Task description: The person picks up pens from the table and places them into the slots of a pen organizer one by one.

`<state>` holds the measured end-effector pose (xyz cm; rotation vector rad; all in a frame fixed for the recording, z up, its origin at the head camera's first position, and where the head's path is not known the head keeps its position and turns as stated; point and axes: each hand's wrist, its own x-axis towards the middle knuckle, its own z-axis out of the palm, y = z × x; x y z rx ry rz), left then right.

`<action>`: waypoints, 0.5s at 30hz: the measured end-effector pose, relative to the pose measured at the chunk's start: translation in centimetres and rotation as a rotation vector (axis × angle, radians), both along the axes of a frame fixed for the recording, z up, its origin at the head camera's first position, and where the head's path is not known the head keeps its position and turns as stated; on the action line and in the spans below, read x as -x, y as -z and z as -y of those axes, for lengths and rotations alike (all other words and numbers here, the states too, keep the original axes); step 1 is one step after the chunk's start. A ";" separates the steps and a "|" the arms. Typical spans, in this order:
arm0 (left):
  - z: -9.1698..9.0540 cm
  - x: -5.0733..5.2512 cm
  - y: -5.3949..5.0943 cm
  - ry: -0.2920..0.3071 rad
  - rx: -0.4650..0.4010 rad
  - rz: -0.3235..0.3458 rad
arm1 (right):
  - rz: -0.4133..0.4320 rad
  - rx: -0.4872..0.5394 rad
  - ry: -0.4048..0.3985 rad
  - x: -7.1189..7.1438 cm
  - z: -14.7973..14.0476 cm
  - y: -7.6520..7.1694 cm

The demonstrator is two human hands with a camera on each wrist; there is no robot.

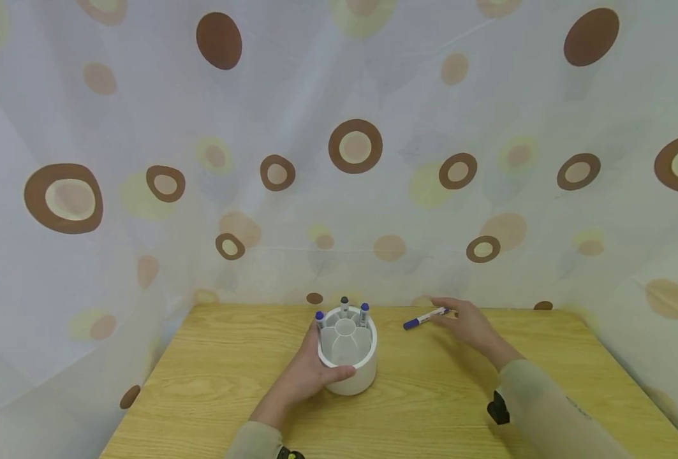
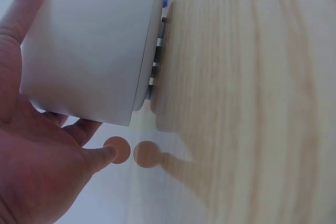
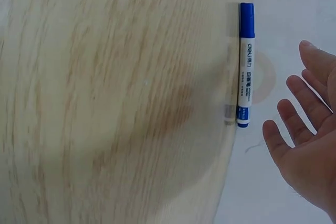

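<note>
A round white pen organizer [image 1: 354,381] stands upright on the table, with several compartments. Two blue-capped markers [image 1: 364,313] and a dark-capped marker [image 1: 344,307] stand in its outer compartments. My left hand [image 1: 307,371] grips the organizer from the left, thumb across its front, the other fingers partly hidden. The left wrist view shows the organizer's smooth wall [image 2: 89,45] against that hand. Farther right, a blue-and-white whiteboard marker [image 3: 246,72] lies on the table. Over its right end hovers my right hand [image 1: 472,326], fingers spread and apart from it in the right wrist view.
The wood-grain table [image 1: 218,376] ends at the back against a pale curtain [image 1: 293,274] with brown and yellow circles. More of the curtain hangs along both sides. Black straps [image 1: 498,408] sit at the wrists.
</note>
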<state>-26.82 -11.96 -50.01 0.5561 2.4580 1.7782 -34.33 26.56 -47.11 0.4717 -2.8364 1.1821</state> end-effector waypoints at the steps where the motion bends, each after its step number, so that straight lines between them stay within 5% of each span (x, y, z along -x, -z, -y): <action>1: 0.0 0.0 0.0 0.000 0.001 -0.001 | 0.007 -0.011 0.005 0.0 -0.1 0.1; 15: 0.1 0.1 0.2 -0.013 0.007 0.021 | 0.067 -0.104 0.028 1.8 -1.1 1.5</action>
